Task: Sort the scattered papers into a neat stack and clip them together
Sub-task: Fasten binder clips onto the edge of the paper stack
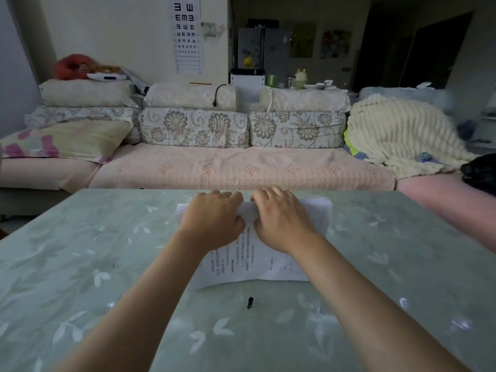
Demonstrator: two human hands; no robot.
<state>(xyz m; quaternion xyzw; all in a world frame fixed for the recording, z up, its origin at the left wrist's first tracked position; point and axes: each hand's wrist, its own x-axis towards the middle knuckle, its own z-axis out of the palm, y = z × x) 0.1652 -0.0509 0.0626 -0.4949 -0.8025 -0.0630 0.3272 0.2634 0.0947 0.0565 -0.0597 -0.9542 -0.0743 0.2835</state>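
Dim living room, with a long pink sofa (241, 167) along the far side, flowered cushions (196, 127) against its back and a cream blanket (397, 135) heaped at its right end. Nearer, a table (80, 264) under a pale green leaf-patterned cover fills the foreground. At its middle lie the papers (249, 267), gathered into a rough stack, printed side up. The left hand (212, 221) and right hand (281, 224) sit side by side on the stack's far part, fingers curled over its far edge, gripping the sheets. A small black clip (250, 302) lies on the table just near of the stack, touching neither hand.
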